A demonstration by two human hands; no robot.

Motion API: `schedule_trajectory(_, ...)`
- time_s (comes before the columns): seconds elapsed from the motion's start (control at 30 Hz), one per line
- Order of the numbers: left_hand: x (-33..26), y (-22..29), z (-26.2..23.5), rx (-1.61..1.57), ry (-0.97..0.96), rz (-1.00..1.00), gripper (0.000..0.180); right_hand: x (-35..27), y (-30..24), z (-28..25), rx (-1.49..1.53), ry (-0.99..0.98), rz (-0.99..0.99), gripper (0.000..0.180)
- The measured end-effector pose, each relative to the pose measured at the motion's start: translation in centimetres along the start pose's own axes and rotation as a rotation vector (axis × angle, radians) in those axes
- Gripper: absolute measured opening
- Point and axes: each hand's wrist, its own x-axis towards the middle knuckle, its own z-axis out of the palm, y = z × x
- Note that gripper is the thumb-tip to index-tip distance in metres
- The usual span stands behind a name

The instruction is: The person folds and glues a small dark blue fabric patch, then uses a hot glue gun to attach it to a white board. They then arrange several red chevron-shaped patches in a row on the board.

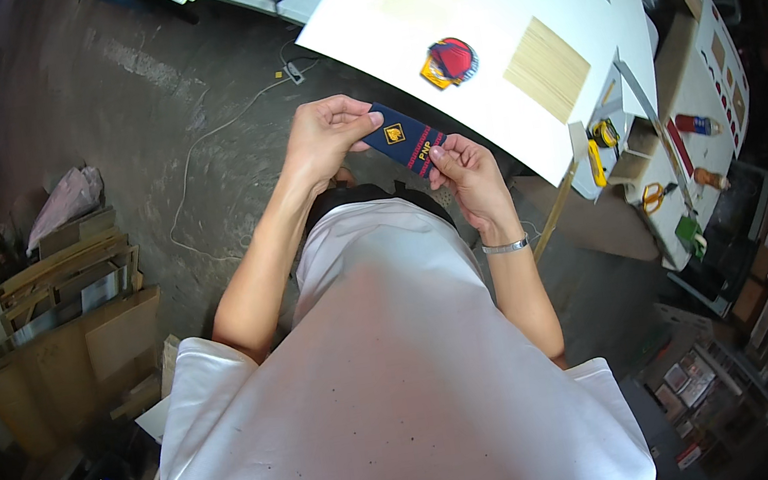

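Both my hands hold a dark blue embroidered epaulette (403,138) stretched out in front of my waist. It bears a small yellow emblem, yellow lettering and red bands. My left hand (326,137) pinches its upper left end between thumb and fingers. At the lower right end, my right hand (474,178) grips it the same way. Just beyond, on a white board (476,125), lies a small pile of embroidered patches (452,63) in red, blue and yellow. Pale wood-grain panels (548,70) show on the same board.
To the right, a side bench holds orange-handled scissors (657,198), a tape measure (603,133), a yellow cutter (597,164) and a red bottle (697,125). A white cable (185,169) with a socket (293,73) crosses the floor. Wooden boards (76,352) lean at left.
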Motion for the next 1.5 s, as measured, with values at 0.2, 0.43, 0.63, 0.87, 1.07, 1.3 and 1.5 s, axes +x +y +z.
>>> schedule_trajectory(0.2, 2.6, 0.9, -6.0, -0.33, 0.135, 0.022, 0.035, 4.2, -0.7, 9.7, -0.355, 0.193, -0.309, 0.007)
schedule_trajectory(0.43, 3.3, 1.3, -6.0, -0.902, -0.076, 0.202, 0.071, 8.2, -2.7, 14.5, -1.318, 0.208, -1.23, 0.04)
schedule_trajectory(0.63, 7.6, 3.4, -10.2, -0.951, -0.069, 0.206, 0.067, 12.4, -4.7, 17.1, -1.169, -0.059, -1.153, 0.033)
schedule_trajectory(0.87, 10.0, 5.8, -13.2, -0.931, -0.009, 0.219, 0.063, 18.1, -8.9, 21.1, -0.786, -0.116, -0.891, 0.02)
schedule_trajectory(1.07, 11.3, 6.8, -15.6, -0.866, 0.133, 0.217, 0.072, 21.8, -8.5, 23.8, -0.491, -0.138, -0.527, 0.016)
schedule_trajectory(1.3, 13.9, 5.0, -22.0, -1.13, 0.091, 0.075, 0.073, 25.9, -6.3, 28.0, -0.266, -0.113, -0.247, 0.015)
schedule_trajectory(1.5, 16.8, 5.6, -30.6, -1.066, -0.109, 0.077, 0.073, 30.2, -2.7, 29.0, -0.416, 0.257, -0.506, 0.015)
